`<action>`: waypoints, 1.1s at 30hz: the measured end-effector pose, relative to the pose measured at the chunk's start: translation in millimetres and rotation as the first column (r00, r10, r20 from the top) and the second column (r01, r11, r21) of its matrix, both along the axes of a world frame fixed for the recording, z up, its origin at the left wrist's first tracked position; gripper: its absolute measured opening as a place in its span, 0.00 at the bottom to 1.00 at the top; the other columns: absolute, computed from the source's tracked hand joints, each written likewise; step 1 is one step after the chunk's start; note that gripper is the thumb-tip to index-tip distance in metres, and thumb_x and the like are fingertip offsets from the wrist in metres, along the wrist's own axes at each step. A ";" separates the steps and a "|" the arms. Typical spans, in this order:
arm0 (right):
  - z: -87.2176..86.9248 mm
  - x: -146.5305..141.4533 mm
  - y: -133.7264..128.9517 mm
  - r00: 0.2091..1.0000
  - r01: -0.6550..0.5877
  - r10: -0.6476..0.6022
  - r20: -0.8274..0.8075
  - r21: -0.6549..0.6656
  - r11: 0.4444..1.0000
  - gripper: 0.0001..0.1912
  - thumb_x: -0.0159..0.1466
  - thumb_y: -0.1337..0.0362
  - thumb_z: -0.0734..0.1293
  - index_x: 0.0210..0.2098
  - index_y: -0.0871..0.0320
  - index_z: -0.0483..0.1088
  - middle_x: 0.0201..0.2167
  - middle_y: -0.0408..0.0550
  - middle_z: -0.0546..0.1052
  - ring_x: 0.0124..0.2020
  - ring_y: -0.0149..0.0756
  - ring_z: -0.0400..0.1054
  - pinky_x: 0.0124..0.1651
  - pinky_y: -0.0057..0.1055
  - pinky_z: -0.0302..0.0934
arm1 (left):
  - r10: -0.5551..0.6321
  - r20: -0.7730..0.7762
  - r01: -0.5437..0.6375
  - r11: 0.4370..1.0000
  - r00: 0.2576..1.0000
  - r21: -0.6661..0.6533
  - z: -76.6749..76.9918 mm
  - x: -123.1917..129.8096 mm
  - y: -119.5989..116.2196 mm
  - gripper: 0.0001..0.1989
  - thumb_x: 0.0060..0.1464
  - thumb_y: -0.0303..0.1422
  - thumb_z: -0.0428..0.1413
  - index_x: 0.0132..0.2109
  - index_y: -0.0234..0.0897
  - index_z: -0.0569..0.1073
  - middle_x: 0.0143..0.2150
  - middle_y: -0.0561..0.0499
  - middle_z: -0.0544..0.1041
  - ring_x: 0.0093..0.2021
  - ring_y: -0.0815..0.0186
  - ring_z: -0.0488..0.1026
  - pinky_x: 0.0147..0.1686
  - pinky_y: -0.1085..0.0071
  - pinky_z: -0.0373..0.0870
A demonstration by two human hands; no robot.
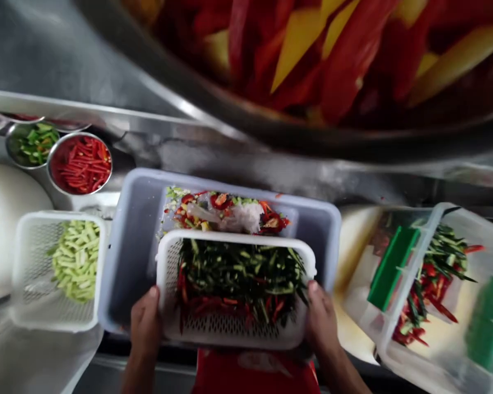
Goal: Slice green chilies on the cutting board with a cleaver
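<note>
Both my hands hold a white perforated basket [168, 328] by its two short sides. My left hand [145, 320] grips its left end, thumb up against the wall. At the right end my right hand [322, 317] is closed on it the same way. Inside lie dark green vegetable strips [242, 273] with red pepper strips [213, 303] along the near side. The basket hangs over the near part of a grey-blue tub [131, 241], whose bottom holds mixed scraps [230, 213] of red, green and white.
A large metal bowl [213, 117] of red and yellow strips looms overhead. At left are a basket [28, 262] of pale green pieces and small bowls, one with red strips [84, 167]. A clear green-clipped container [468, 339] stands tilted at right.
</note>
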State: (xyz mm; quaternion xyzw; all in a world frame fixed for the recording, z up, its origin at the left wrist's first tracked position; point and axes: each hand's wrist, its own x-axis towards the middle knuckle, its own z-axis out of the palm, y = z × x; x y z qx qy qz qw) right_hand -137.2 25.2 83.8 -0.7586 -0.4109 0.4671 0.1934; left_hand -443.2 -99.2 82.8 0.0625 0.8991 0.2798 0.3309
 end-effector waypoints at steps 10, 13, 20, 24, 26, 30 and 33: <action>17.8 3.4 11.2 0.998 -0.068 0.067 0.018 0.071 0.995 0.32 0.58 0.32 0.57 0.18 0.54 0.59 0.17 0.42 0.65 0.24 0.35 0.58 0.26 0.31 0.54 | -0.032 -0.007 0.033 0.983 0.999 0.182 9.4 12.1 20.8 0.29 0.43 0.59 0.54 0.17 0.38 0.60 0.17 0.54 0.59 0.21 0.70 0.55 0.20 0.71 0.58; 15.1 8.6 12.1 1.000 -0.004 0.007 -0.031 0.068 0.998 0.31 0.58 0.34 0.59 0.24 0.57 0.67 0.23 0.44 0.71 0.28 0.37 0.63 0.31 0.32 0.58 | 0.002 0.006 -0.003 0.971 1.000 0.239 10.0 18.0 22.9 0.28 0.43 0.58 0.54 0.18 0.37 0.63 0.17 0.54 0.61 0.21 0.70 0.55 0.20 0.72 0.56; 15.3 1.5 10.4 0.965 0.190 -0.173 -0.196 0.073 0.979 0.31 0.54 0.33 0.63 0.30 0.58 0.73 0.26 0.44 0.76 0.31 0.39 0.68 0.35 0.32 0.62 | 0.064 0.161 -0.113 0.941 0.985 0.318 14.4 19.9 21.3 0.27 0.43 0.58 0.57 0.22 0.36 0.68 0.19 0.53 0.66 0.21 0.69 0.60 0.21 0.73 0.58; 14.2 -9.0 9.3 0.964 0.120 -0.122 -0.237 -0.024 0.992 0.31 0.54 0.35 0.66 0.31 0.59 0.74 0.23 0.44 0.76 0.29 0.39 0.70 0.33 0.32 0.62 | 0.108 0.179 -0.158 0.943 0.978 0.295 21.0 12.0 12.7 0.27 0.42 0.58 0.59 0.23 0.35 0.70 0.18 0.54 0.67 0.20 0.69 0.61 0.22 0.72 0.59; 9.2 -13.2 10.0 0.951 0.163 -0.155 -0.267 0.005 0.987 0.31 0.55 0.35 0.65 0.34 0.59 0.75 0.24 0.44 0.77 0.30 0.39 0.70 0.33 0.32 0.62 | 0.087 0.192 -0.146 0.936 0.978 0.320 21.1 7.7 10.6 0.27 0.43 0.57 0.60 0.25 0.34 0.72 0.18 0.54 0.68 0.21 0.68 0.63 0.22 0.72 0.61; -1.0 -19.2 12.9 0.916 0.130 -0.130 -0.381 -0.026 0.991 0.32 0.54 0.35 0.66 0.36 0.59 0.75 0.27 0.46 0.79 0.31 0.39 0.72 0.33 0.32 0.63 | 0.111 0.236 -0.194 0.911 0.965 0.364 15.6 3.1 13.4 0.27 0.43 0.56 0.60 0.29 0.33 0.75 0.20 0.52 0.71 0.21 0.67 0.66 0.22 0.72 0.63; -2.0 -19.4 17.5 0.928 0.157 -0.153 -0.340 -0.015 0.987 0.32 0.53 0.34 0.66 0.33 0.60 0.75 0.24 0.46 0.78 0.30 0.40 0.71 0.32 0.33 0.63 | 0.084 0.204 -0.160 0.907 0.975 0.390 11.1 6.3 19.1 0.27 0.44 0.55 0.60 0.29 0.31 0.75 0.21 0.51 0.72 0.21 0.67 0.66 0.23 0.72 0.64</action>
